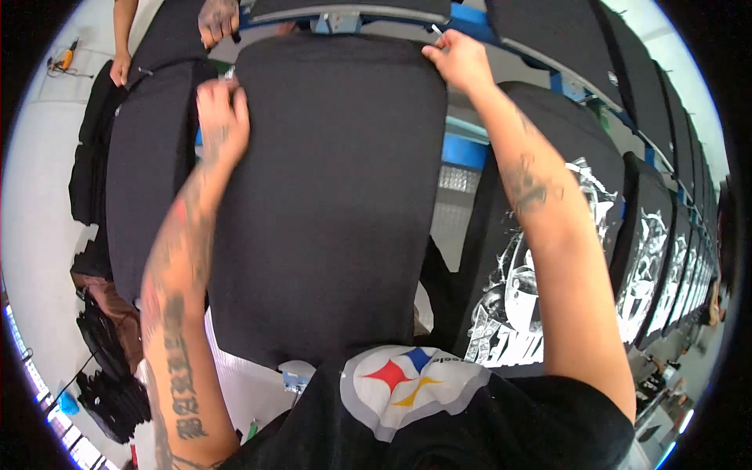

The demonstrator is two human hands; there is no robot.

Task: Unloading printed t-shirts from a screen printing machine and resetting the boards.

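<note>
A black T-shirt (329,188) lies stretched flat over a long board in front of me, its surface smooth. At its far left corner, my left hand (222,117) is closed with curled fingers on the shirt's edge; the fingertips are partly hidden. Across from it, my right hand (464,59) pinches the far right corner of the same shirt between thumb and fingers. A small white piece (436,30) sticks out beside those right fingers; I cannot tell what it is.
Another black shirt (149,180) covers a board at left, near a co-worker's hand (120,69). A second, tattooed hand (218,23) grips beyond my left hand. Shirts with white prints (509,298) line the right. Dark garments (113,399) are piled lower left. Blue metal frame (464,150) runs between boards.
</note>
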